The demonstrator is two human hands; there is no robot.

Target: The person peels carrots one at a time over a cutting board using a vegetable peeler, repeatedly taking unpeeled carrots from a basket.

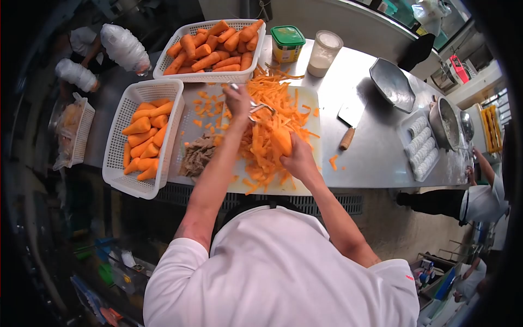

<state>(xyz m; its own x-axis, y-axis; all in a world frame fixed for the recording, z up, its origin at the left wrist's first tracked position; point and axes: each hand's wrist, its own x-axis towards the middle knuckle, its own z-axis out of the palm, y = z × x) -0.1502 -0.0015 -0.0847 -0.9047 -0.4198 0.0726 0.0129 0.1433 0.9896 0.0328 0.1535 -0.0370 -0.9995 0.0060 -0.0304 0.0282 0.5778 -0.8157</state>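
Gripping a metal peeler (263,106) in left hand (237,101), carrot (281,140) in right hand (299,158), over carrot peelings (260,152), frame centre.

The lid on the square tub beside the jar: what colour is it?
The lid is green, best seen in the head view.

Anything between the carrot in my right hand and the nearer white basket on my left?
Yes: your left forearm crosses the straight path from the carrot to the white basket. Low along it lie peelings and a crumpled brown heap.
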